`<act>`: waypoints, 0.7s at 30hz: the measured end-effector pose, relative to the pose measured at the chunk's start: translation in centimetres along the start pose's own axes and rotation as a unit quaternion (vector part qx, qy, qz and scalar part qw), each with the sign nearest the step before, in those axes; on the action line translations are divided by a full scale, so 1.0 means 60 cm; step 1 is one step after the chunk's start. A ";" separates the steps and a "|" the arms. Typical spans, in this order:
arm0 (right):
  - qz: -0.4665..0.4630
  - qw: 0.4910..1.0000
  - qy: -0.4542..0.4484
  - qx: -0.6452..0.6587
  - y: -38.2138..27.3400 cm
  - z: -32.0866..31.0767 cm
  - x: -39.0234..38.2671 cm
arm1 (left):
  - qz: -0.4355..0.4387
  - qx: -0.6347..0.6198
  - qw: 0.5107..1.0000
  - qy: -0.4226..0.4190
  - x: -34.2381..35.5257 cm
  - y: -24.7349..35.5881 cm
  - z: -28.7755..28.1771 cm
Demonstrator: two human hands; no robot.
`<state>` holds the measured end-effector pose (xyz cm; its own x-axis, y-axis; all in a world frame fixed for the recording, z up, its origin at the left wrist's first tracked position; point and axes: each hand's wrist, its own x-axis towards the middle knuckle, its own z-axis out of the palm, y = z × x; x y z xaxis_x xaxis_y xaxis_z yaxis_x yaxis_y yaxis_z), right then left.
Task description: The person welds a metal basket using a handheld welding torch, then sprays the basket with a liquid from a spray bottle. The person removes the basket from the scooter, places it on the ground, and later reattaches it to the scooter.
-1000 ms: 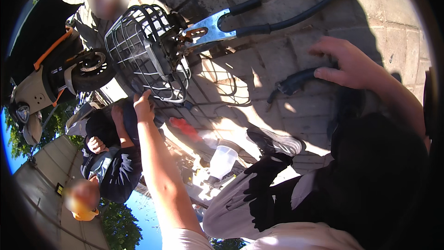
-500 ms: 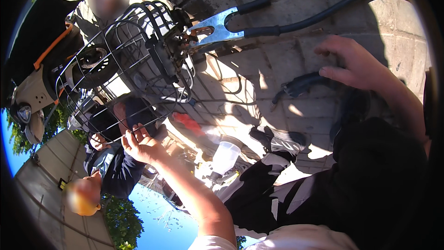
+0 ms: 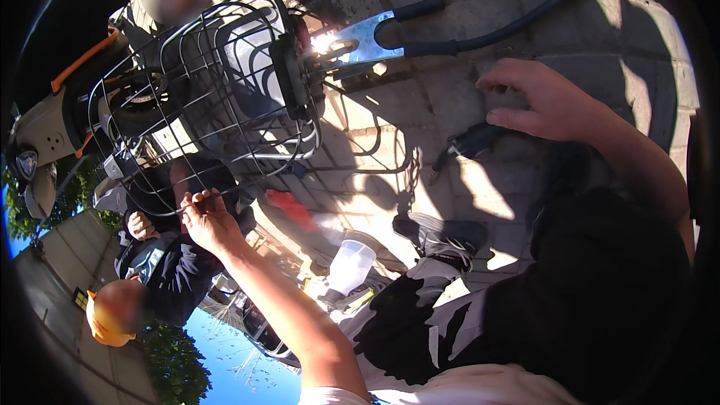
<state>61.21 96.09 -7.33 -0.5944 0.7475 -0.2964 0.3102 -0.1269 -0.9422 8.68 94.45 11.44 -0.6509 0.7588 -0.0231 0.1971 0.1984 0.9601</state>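
Note:
My left hand (image 3: 214,221) grips a thin bar at the lower left edge of a black wire basket (image 3: 286,79), fingers curled round it. A grey panel (image 3: 247,45) shows inside the basket. To the basket's right a shiny metal forked piece (image 3: 360,37) has black sleeves on its prongs and a long black tube (image 3: 510,30). My right hand (image 3: 525,101) hovers at the right, fingers loosely curved apart with nothing visible in them. Below it a short dark hose-like piece (image 3: 469,142) lies on the paving.
At left stands a scooter (image 3: 52,135) with orange trim; below it a person (image 3: 172,270) in a yellow cap crouches. Another blurred head shows at top. A red cloth (image 3: 292,206), translucent container (image 3: 352,262) and my shoe (image 3: 442,236) lie or rest on the sunlit paving (image 3: 442,22).
My left hand has moved left, and the basket's wire section has swung out leftward with it. The forked piece has shifted slightly right. My right hand has moved a little left.

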 end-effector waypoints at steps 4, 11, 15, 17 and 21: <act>0.010 1.000 -0.002 -0.012 0.000 0.000 -0.006 | -0.191 0.132 0.961 0.150 0.109 -0.085 0.005; 0.021 1.000 -0.012 -0.017 -0.003 -0.002 -0.009 | -0.353 0.013 0.933 0.070 0.066 -0.188 0.051; 0.015 0.999 -0.007 -0.030 -0.002 0.003 -0.003 | -0.373 -0.034 0.927 0.010 0.038 -0.203 0.076; 0.012 0.999 -0.008 -0.031 -0.003 0.002 0.003 | -0.369 0.009 0.928 0.053 0.045 -0.202 0.077; 0.000 0.999 -0.025 -0.025 -0.014 0.001 0.013 | -0.317 0.280 0.906 0.028 0.082 -0.189 0.064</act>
<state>60.44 96.75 -6.78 -0.6299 0.7144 -0.3048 0.3456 -0.0937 -0.9337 6.08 98.33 -0.63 -0.7965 0.3532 -0.4908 0.1022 0.8786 0.4665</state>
